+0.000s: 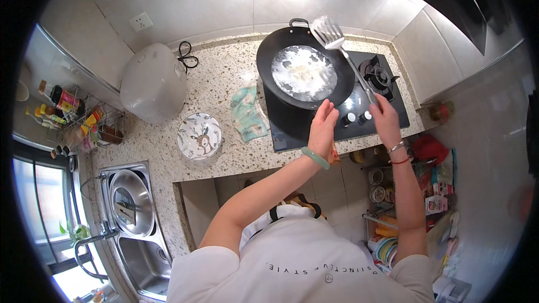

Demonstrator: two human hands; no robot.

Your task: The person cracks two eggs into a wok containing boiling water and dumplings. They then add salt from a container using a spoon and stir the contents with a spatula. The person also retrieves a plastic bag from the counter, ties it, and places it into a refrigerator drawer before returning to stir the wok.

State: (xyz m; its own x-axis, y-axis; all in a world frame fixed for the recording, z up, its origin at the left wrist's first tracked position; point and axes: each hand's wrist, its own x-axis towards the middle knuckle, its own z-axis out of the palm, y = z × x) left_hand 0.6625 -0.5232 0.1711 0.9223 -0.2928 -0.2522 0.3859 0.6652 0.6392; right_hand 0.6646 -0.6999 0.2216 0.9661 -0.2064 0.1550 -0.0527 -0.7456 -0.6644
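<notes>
A black wok (pixel 268 66) sits on the black glass hob (pixel 292 126), with a white, foamy layer of food (pixel 304 72) spread over its bottom. My right hand (pixel 385 116) grips the handle of a slotted metal spatula (pixel 329 35), whose blade is raised above the wok's far rim. My left hand (pixel 322 127) reaches toward the wok's near edge with fingers together; whether it touches the wok I cannot tell. A green bangle circles my left wrist and thin bracelets my right.
A patterned plate (pixel 199 136) and a folded green cloth (pixel 247 113) lie on the speckled counter left of the hob. A white rice cooker (pixel 153 81) stands behind them. A double steel sink (pixel 132 213) holds a pan at lower left. Bottles fill a wire rack (pixel 78 118). A second burner (pixel 377 74) is on the right.
</notes>
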